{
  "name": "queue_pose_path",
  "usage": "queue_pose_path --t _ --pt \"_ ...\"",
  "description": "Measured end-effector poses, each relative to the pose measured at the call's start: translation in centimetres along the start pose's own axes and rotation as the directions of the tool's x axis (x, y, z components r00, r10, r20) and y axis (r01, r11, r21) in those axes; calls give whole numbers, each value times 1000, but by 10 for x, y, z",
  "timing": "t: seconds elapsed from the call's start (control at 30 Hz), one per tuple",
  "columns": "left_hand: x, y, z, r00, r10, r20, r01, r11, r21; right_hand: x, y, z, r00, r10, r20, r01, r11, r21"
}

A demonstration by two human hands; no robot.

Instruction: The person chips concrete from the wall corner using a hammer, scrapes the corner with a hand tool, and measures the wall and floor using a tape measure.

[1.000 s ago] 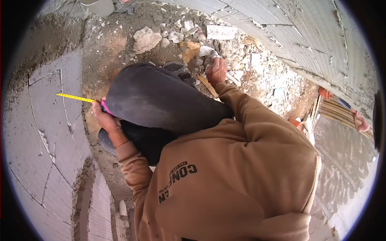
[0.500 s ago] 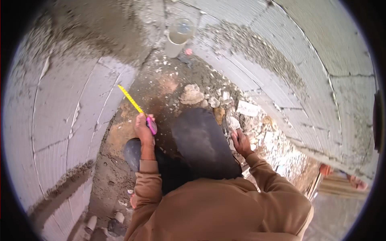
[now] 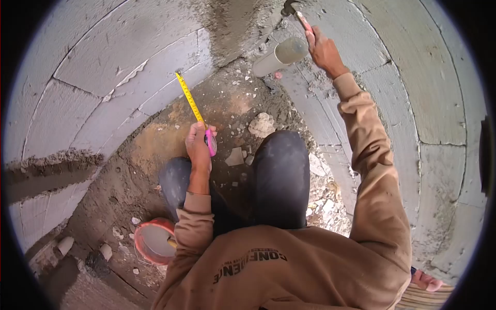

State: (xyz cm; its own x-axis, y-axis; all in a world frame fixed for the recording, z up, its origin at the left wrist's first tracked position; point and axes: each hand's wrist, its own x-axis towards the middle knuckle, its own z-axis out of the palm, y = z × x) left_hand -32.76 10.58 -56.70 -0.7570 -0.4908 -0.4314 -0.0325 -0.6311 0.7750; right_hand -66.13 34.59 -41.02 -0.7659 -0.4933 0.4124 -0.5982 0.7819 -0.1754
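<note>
Your left hand [image 3: 197,146] grasps the pink tape measure [image 3: 211,143], yellow blade [image 3: 189,98] out toward the block wall [image 3: 150,46]. Right hand [image 3: 324,54] clenched round claw hammer [image 3: 303,21], ahead-right of the tape measure; grey cylindrical container [image 3: 268,62] between them. Rubble chunk [image 3: 262,125] right of tape measure, orange bucket [image 3: 138,242] behind-left.

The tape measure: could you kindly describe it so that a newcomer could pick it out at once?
Find the dark knees at the middle of the head view. Just beyond the left knee, the left hand holds the tape measure, its blade pointing toward the grey block wall. Its pink case and bright yellow blade set it apart from the dull floor and wall.
</note>
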Motion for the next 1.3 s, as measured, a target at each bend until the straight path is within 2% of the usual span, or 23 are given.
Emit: queue_pose_path --t 0.03,0.1,0.17,0.2,0.27,0.33,0.43,0.53,0.63,0.73,0.83,0.87,0.97,1.0,1.1,1.2,1.3 --pt "-4 1 -2 1000 7 3 -6 1000 -26 13 5 10 1000 -7 9 7 999 -42" --pt "-10 5 -6 1000 4 -9 -4 999 -43 34 29 49 932 228 283 -261 962 84" --pt "-10 9 -10 1000 9 -25 -10 997 -70 30 5 62 809 443 386 -567 761 315" --pt "-13 10 -11 999 11 -38 -15 996 -89 21 -22 64 738 557 381 -671 548 499" --pt "-7 14 -12 998 28 -53 -33 994 -107 4 -56 100 717 648 258 -650 488 583" --pt "-6 12 -15 998 31 -63 -38 994 -107 0 -97 113 709 702 -61 -634 673 381" --pt "-8 12 -21 993 25 -113 -37 994 -106 8 -120 151 517 823 -237 -581 540 609" --pt "-12 16 -30 991 49 -125 -55 998 -39 5 -102 195 528 790 -311 -584 603 543" --pt "-18 17 -41 992 69 -101 -69 998 6 3 -108 199 507 628 -590 -504 772 388" --pt "-28 25 -47 985 85 -150 -82 996 28 9 -119 192 432 791 -433 -412 600 686" --pt "-34 29 -46 979 69 -190 -70 998 6 20 -112 211 394 824 -407 -562 566 603" --pt "-35 30 -44 982 72 -173 -72 997 3 27 -106 218 420 884 -204 -686 456 567" --pt "-37 31 -39 984 79 -161 -80 997 -4 41 -104 249 213 977 3 -745 160 647" --pt "-34 29 -39 982 81 -170 -83 997 -4 32 -114 246 215 960 -179 -661 278 697" --pt "-37 30 -42 982 65 -176 -68 998 -13 18 -120 210 344 880 -326 -506 467 725" --pt "-36 31 -37 981 42 -189 -49 998 -29 22 -115 201 398 795 -457 -402 599 692" --pt "-31 31 -35 979 40 -198 -44 999 -15 31 -111 208 372 786 -494 -384 615 689"
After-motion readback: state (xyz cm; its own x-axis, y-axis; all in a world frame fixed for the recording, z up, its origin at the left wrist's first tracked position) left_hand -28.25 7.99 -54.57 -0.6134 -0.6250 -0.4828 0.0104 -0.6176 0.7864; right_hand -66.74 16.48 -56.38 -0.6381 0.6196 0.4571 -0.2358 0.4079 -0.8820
